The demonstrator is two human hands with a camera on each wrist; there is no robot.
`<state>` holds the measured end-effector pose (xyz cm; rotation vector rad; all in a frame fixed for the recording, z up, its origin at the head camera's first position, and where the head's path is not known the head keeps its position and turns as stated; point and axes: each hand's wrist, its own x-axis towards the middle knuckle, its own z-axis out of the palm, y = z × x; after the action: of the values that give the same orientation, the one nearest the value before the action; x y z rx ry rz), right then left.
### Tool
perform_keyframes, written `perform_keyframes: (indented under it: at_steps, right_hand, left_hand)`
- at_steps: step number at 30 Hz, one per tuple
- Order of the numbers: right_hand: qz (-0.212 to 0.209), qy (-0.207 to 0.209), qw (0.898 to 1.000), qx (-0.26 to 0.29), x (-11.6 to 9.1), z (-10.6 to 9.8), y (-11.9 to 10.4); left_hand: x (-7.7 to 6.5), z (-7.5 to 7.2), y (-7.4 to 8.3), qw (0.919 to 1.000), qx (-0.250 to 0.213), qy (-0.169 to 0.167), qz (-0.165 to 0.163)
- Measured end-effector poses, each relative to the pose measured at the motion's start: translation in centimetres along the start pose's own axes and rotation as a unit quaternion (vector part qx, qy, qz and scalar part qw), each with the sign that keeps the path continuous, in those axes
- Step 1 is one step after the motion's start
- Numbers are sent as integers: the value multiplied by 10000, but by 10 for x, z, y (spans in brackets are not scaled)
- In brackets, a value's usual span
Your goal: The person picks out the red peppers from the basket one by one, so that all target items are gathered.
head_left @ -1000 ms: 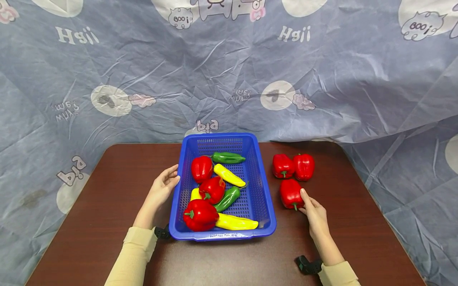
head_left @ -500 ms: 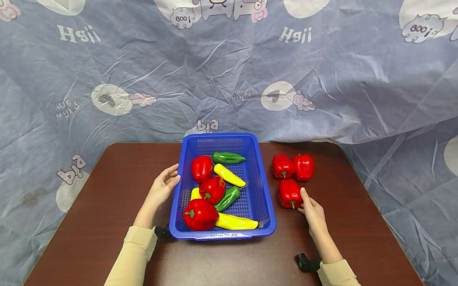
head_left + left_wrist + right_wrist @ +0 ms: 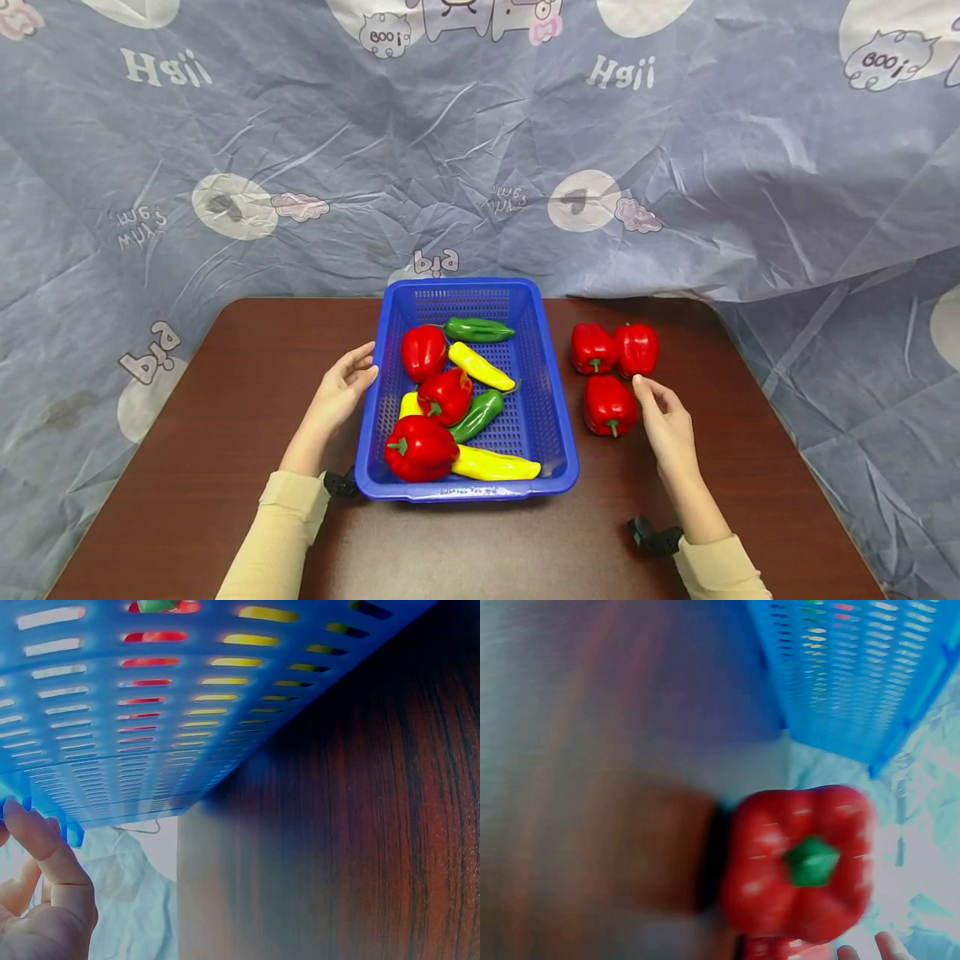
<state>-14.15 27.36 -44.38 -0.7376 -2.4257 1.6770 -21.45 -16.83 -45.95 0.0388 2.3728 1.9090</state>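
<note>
A blue plastic basket stands mid-table with red bell peppers, yellow long peppers and green chili peppers inside. At its left rim my left hand pinches the edge lightly; the left wrist view shows the fingers bent at the blue rim. Three red bell peppers sit right of the basket: one nearest me, one at back left and one at back right. My right hand is beside the nearest one, fingers loosely bent and holding nothing. In the right wrist view, that bell pepper shows its green stem.
The dark brown wooden table ends at a grey-blue printed cloth hanging behind it. Dark cameras are strapped to both wrists.
My right hand has let go of the nearest red bell pepper, which shifted slightly left, and has moved up and right from it. My left hand stays at the basket rim.
</note>
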Motion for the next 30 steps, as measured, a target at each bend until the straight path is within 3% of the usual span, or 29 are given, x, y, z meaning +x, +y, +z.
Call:
perform_keyframes:
  at_steps: [9, 17, 23, 30]
  right_hand:
    - [-743, -120, 9971, -97, -12, 1, -51]
    - [-1528, -831, 9847, 123, -30, 15, -100]
    - [-2159, -1452, 9655, -34, -38, 37, -128]
    - [-2825, -2330, 9300, -312, -43, 68, -149]
  left_hand:
    - [0, -1, 0, 10000, 0, -22, -48]
    - [0, -1, 1, 10000, -21, -6, -57]
    - [1, -2, -1, 10000, -53, -5, -66]
    - [2, 0, 0, 9999, -82, -33, -55]
